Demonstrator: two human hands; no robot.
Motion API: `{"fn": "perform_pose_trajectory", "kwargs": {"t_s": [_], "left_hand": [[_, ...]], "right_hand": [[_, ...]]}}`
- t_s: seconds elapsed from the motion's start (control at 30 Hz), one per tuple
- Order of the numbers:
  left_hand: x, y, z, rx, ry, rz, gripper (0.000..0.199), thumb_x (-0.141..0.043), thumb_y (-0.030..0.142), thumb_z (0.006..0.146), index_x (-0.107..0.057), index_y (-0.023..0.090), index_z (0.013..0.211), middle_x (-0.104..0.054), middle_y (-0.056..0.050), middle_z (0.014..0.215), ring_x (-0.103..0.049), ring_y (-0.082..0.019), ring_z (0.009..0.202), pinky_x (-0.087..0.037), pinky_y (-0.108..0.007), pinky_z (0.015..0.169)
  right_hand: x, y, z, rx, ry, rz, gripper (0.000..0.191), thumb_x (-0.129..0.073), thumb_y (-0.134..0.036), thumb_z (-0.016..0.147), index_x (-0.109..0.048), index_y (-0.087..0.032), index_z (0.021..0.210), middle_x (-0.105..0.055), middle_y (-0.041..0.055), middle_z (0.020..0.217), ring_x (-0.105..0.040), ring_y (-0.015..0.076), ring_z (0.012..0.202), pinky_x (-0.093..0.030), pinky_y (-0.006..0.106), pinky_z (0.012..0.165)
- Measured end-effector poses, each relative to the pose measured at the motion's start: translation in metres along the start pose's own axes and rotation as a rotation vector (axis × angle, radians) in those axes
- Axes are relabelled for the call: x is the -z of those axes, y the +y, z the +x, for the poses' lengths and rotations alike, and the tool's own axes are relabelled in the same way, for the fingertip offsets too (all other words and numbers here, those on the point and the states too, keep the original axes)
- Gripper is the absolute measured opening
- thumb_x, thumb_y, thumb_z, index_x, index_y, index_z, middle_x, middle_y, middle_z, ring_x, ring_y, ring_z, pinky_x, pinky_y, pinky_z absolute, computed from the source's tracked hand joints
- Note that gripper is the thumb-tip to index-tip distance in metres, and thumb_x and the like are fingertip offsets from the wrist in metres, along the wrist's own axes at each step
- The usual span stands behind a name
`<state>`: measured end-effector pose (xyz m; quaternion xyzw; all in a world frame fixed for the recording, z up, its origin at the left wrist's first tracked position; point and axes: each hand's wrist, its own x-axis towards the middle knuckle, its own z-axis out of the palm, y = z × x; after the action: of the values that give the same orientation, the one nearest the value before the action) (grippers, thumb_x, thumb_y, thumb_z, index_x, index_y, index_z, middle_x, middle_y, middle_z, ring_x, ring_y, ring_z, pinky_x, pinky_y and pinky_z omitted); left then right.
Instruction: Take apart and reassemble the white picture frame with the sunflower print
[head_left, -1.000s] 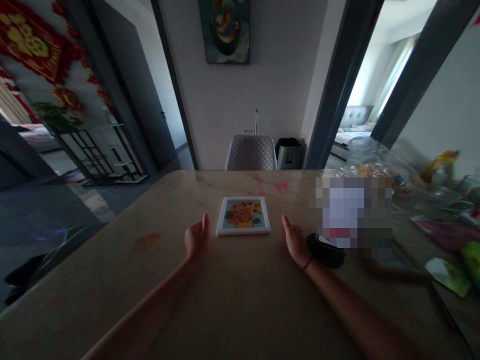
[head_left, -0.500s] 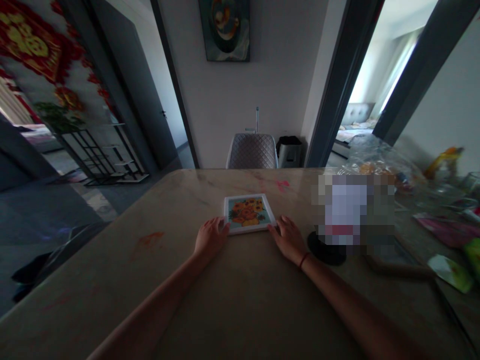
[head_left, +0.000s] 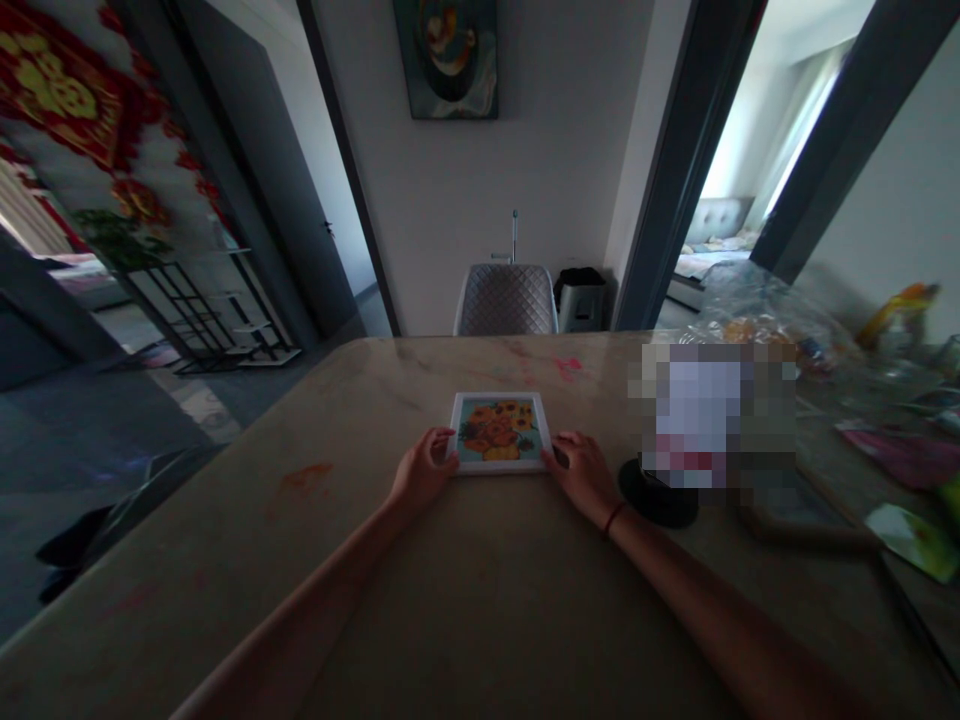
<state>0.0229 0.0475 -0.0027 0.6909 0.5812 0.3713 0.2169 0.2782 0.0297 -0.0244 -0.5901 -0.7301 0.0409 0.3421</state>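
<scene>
Together, the left hand (head_left: pixel 423 468) and the right hand (head_left: pixel 583 478) are holding the white-framed sunflower picture (head_left: pixel 501 432) by its opposite side edges, near its lower corners, the fingers of each curling against the frame. The picture is lying face up on the worktop (head_left: pixel 480 580). Just beside the right hand, a round black base (head_left: pixel 658 500) is standing, while a clear plastic bag (head_left: pixel 750 310) is resting farther back.
</scene>
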Motion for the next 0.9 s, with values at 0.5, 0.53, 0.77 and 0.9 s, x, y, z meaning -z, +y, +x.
{"fn": "perform_pose_trajectory", "kwargs": {"t_s": [0.5,0.53,0.77,0.9], "left_hand": [[-0.004,0.002,-0.002,0.032,0.116,-0.293,0.061,-0.062,0.024,0.069,-0.034,0.022,0.123,-0.058,-0.012,0.117,-0.056,-0.024,0.107,-0.052,-0.037,0.078],[-0.004,0.003,-0.002,0.032,0.131,-0.322,0.065,-0.064,0.024,0.067,-0.033,0.023,0.124,-0.058,-0.012,0.118,-0.055,-0.024,0.107,-0.053,-0.038,0.077],[-0.005,-0.002,0.006,0.189,0.102,-0.592,0.073,-0.069,0.015,0.061,-0.036,0.020,0.126,-0.056,-0.014,0.120,-0.060,-0.022,0.100,-0.052,-0.037,0.080],[-0.002,-0.003,0.008,0.209,0.001,-0.678,0.061,-0.071,0.023,0.060,-0.050,0.014,0.116,-0.067,-0.010,0.101,-0.064,-0.022,0.091,-0.051,-0.037,0.081]], "right_hand": [[0.003,0.004,0.002,-0.056,-0.022,0.351,0.034,-0.052,-0.039,0.079,-0.064,-0.018,0.102,-0.069,0.0084,0.088,-0.063,0.0223,0.084,-0.046,0.037,0.080],[0.004,0.004,0.002,-0.070,-0.026,0.395,0.034,-0.053,-0.039,0.078,-0.063,-0.018,0.104,-0.069,0.0080,0.088,-0.064,0.0218,0.083,-0.046,0.037,0.079],[0.004,0.005,0.002,-0.182,0.014,0.537,0.047,-0.056,-0.043,0.074,-0.060,-0.013,0.109,-0.068,0.0097,0.088,-0.064,0.0201,0.078,-0.049,0.034,0.073],[0.006,0.004,0.003,-0.196,0.017,0.585,0.045,-0.056,-0.043,0.072,-0.061,-0.010,0.103,-0.067,0.0105,0.086,-0.063,0.0194,0.075,-0.049,0.032,0.071]]}}
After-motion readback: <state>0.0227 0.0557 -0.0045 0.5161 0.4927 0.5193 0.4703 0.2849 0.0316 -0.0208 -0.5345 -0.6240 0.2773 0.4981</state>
